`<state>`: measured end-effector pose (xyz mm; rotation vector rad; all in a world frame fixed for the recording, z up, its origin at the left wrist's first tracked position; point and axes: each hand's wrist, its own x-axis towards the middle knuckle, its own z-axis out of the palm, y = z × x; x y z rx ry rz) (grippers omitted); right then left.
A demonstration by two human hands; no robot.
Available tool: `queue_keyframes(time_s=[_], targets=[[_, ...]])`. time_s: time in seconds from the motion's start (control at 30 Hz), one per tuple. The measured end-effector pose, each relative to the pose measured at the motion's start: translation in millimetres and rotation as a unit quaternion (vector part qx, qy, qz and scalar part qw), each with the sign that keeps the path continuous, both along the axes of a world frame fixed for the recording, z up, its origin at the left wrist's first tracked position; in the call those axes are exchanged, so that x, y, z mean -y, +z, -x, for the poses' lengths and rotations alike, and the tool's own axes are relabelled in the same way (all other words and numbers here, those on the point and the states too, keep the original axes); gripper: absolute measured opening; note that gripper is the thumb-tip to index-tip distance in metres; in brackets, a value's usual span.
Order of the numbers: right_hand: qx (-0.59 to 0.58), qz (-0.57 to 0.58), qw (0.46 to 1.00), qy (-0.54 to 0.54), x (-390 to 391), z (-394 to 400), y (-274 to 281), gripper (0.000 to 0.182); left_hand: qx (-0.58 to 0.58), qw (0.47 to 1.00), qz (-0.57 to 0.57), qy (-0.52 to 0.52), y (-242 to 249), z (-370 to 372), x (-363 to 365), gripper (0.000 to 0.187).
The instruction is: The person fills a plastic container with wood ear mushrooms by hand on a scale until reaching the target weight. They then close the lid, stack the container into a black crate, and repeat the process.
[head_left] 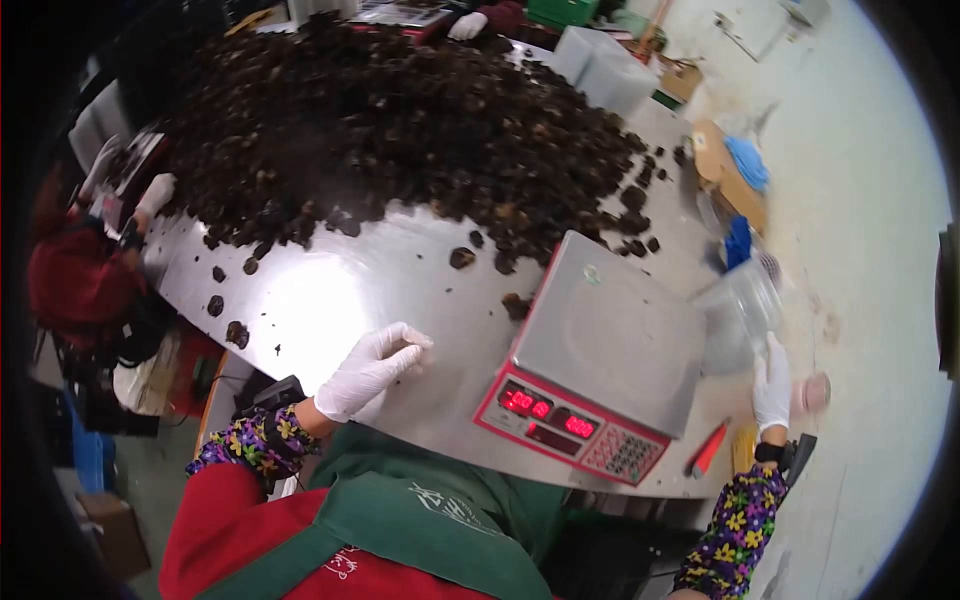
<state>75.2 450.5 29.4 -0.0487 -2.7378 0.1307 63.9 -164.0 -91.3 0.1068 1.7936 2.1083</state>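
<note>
My left hand (372, 372), in a white glove, hovers over the near edge of the metal table (440, 290) with its fingers curled toward the thumb. Whatever it may pinch is too small to make out. At the right, my gloved right hand (772, 388) grips the side of a clear plastic tub (735, 310), fingers along its wall. Between my hands stands a red digital scale (570, 430) with a bare grey weighing plate (620, 330) and lit red digits. Beyond lies a big heap of dark brown, dried mushroom-like pieces (400, 130).
Loose dark pieces (461, 258) lie scattered before the heap. An orange-red tool (708, 450) lies right of the scale. Cardboard (730, 175) and a blue cloth (746, 163) rest by the wall. A co-worker's gloved hand (156, 194) is at left, another (467, 26) at the back.
</note>
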Motion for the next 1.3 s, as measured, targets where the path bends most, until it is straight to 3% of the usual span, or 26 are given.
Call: queue_keyframes(time_s=[0.07, 0.13, 0.2, 0.23, 0.27, 0.3, 0.33, 0.37, 0.47, 0.6, 0.67, 0.7, 0.73, 0.8, 0.87, 0.9, 0.93, 1.0, 1.13, 1.2, 1.27, 1.3], targets=[[0.006, -0.011, 1.000, 0.016, -8.3, 40.7, -29.0, 0.046, -0.008, 0.999, 0.029, 0.031, -8.9, 7.4, 16.6, 0.016], [0.144, -0.026, 0.987, -0.071, -9.6, 63.4, -18.2, 0.047, 0.012, 0.998, 0.039, 0.045, -12.3, 29.0, 40.4, 0.017], [0.132, -0.025, 0.988, -0.073, -22.2, 71.4, -19.0, 0.037, -0.004, 0.994, 0.091, 0.054, -11.7, 60.3, 58.1, 0.021], [0.157, -0.049, 0.981, -0.103, -27.5, 70.1, -14.4, 0.030, -0.041, 0.981, 0.178, 0.058, -11.2, 83.4, 67.0, 0.023], [0.182, -0.073, 0.971, -0.133, -29.9, 69.1, -10.5, 0.024, -0.124, 0.948, 0.279, 0.086, -6.6, 108.4, 72.5, 0.023], [0.183, -0.073, 0.971, -0.132, -27.9, 68.3, -8.1, 0.024, -0.276, 0.902, 0.311, 0.115, -15.5, 139.2, 83.6, 0.023], [0.178, -0.045, 0.970, -0.161, -22.2, 66.1, -6.2, 0.022, -0.303, 0.887, 0.319, 0.142, -8.8, 170.4, 89.6, 0.024], [0.173, -0.022, 0.966, -0.191, -16.0, 64.6, -3.0, 0.020, -0.431, 0.791, 0.398, 0.174, -14.2, 207.1, 100.7, 0.026], [0.116, -0.013, 0.969, -0.217, 0.2, 60.6, 3.5, 0.026, -0.425, 0.704, 0.498, 0.277, -8.9, 272.4, 86.5, 0.028], [0.031, 0.043, 0.979, -0.199, -26.1, 51.2, 8.9, 0.029, -0.487, 0.723, 0.479, 0.106, -16.0, 312.7, 31.8, 0.030], [-0.107, 0.177, 0.959, -0.194, -50.0, 48.4, 18.1, 0.029, -0.464, 0.719, 0.509, 0.095, -20.7, 309.2, -2.6, 0.028], [-0.137, 0.088, 0.954, -0.250, -1.4, 45.4, 40.0, 0.029, -0.482, 0.716, 0.495, 0.098, -36.0, 315.7, -11.4, 0.022], [-0.138, 0.085, 0.955, -0.250, 35.6, 39.8, 53.1, 0.029, -0.488, 0.718, 0.490, 0.073, -40.4, 316.9, -15.6, 0.017], [-0.176, 0.143, 0.962, -0.150, 96.2, 23.4, 68.2, 0.024, -0.529, 0.692, 0.476, 0.118, -46.4, 316.1, -18.9, 0.013], [-0.096, 0.089, 0.986, -0.107, 166.0, -4.2, 70.1, 0.014, -0.539, 0.727, 0.398, 0.148, -45.3, 306.8, -11.0, 0.013], [-0.085, 0.091, 0.990, -0.068, 195.9, -14.3, 58.3, 0.009, -0.514, 0.780, 0.333, 0.129, -38.9, 296.0, -3.0, 0.012], [-0.075, 0.094, 0.992, -0.027, 221.2, -22.7, 45.3, 0.006, -0.498, 0.803, 0.272, 0.182, -36.3, 277.7, 0.5, 0.007], [-0.040, 0.018, 0.997, 0.057, 253.7, -36.6, 14.9, 0.009, -0.256, 0.953, 0.106, 0.122, -15.7, 239.3, 22.9, 0.007], [0.037, -0.040, 0.993, 0.106, 282.5, -48.2, -33.7, 0.015, -0.116, 0.987, 0.042, 0.104, 12.1, 142.2, 95.8, 0.008], [0.060, -0.031, 0.992, 0.105, 292.0, -53.0, -36.9, 0.023, -0.080, 0.983, 0.129, 0.104, 16.6, 92.0, 144.7, 0.008], [-0.031, -0.078, 0.992, 0.098, 308.6, -56.0, -24.9, 0.030, -0.034, 0.961, 0.258, 0.097, 13.2, 41.0, 199.7, 0.008], [-0.055, -0.072, 0.989, 0.114, 308.6, -63.1, -26.6, 0.036, -0.023, 0.922, 0.376, 0.091, 12.1, 15.6, 227.2, 0.010]])
